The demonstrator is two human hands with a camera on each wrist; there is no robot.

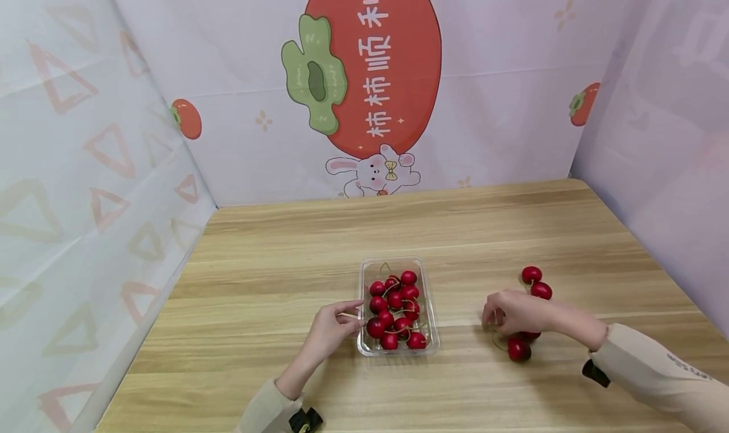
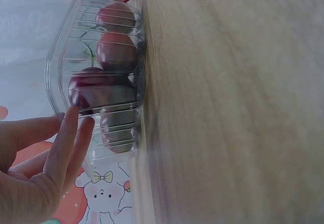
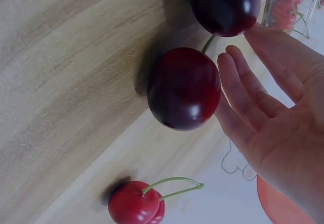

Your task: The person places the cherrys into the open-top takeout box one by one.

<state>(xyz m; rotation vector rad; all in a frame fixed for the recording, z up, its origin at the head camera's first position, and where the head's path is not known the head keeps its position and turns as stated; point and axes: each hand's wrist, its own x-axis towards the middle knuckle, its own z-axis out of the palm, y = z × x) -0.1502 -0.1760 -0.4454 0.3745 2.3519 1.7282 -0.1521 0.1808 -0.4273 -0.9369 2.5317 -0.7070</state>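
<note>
A clear plastic container (image 1: 431, 332) filled with several red cherries (image 1: 395, 301) stands mid-table. At its left rim, my left hand (image 1: 333, 328) touches the edge with mostly straight fingers; in the left wrist view the fingertips (image 2: 73, 114) lie against the rim and outer wall. My right hand (image 1: 515, 313) is over the table to the right, beside two dark cherries joined by a green stem. In the right wrist view its fingers are spread close to the nearer cherry (image 3: 184, 88) and the upper cherry (image 3: 226, 5). No clear grip on either shows.
Behind the right hand lie two more red cherries, one farther (image 1: 532, 274) and one nearer (image 1: 541, 290), sharing stems. The wooden table (image 1: 273, 243) is bounded by printed cloth (image 1: 484, 104) at the back and both sides.
</note>
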